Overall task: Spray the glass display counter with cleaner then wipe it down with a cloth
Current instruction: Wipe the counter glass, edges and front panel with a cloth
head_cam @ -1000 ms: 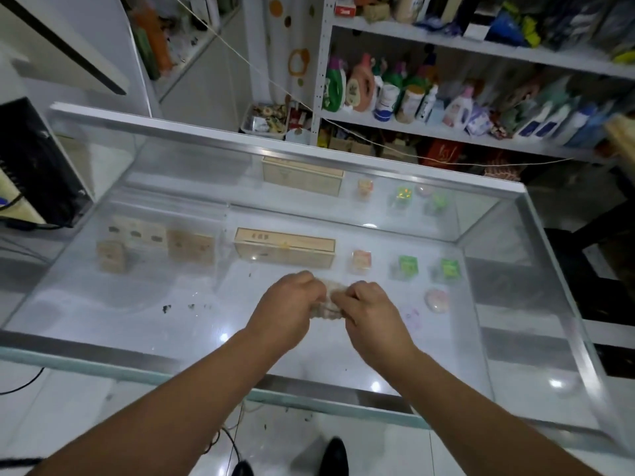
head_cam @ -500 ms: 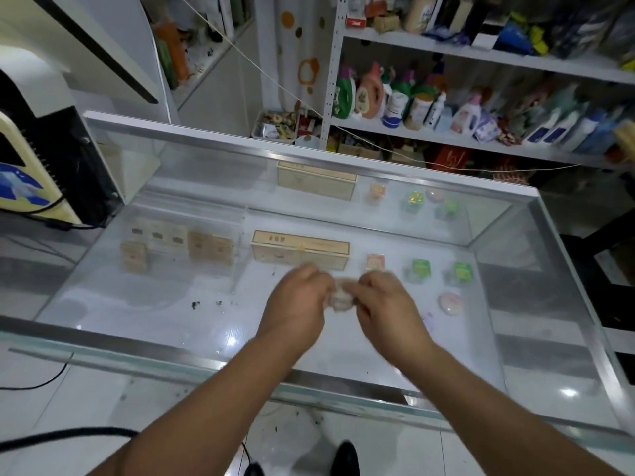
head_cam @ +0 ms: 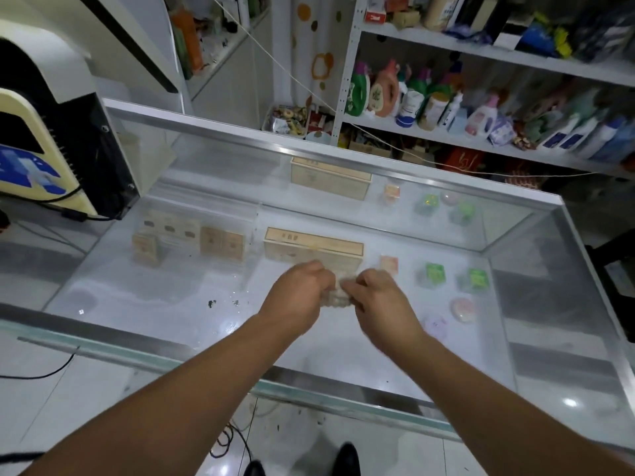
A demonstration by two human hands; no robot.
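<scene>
Cloth (head_cam: 338, 298), a small pale wad, is bunched between our two hands above the near middle of the glass counter (head_cam: 165, 304). Our left hand (head_cam: 298, 297) curls its fingers round the wad's left side. Our right hand (head_cam: 381, 304) pinches its right side, knuckles up, and the two hands are almost touching (the picture is blurred here, so we cannot tell whether the wad meets the glass).

A few dark specks (head_cam: 211, 304) lie on the glass to the left of our left hand, toward the near edge. Under the glass, a long wooden box (head_cam: 309, 243) sits just beyond our hands, and small tan boxes (head_cam: 187, 240) stand toward the left edge. Two green packets (head_cam: 434, 273) and a pink round piece (head_cam: 462, 309) lie toward the right edge.

Past the far edge, a white shelf (head_cam: 481, 142) carries a row of bottles (head_cam: 388, 89). A cream and black machine (head_cam: 51, 156) stands by the far left corner. Below the near edge, our dark shoes (head_cam: 347, 458) show on the tiled floor.
</scene>
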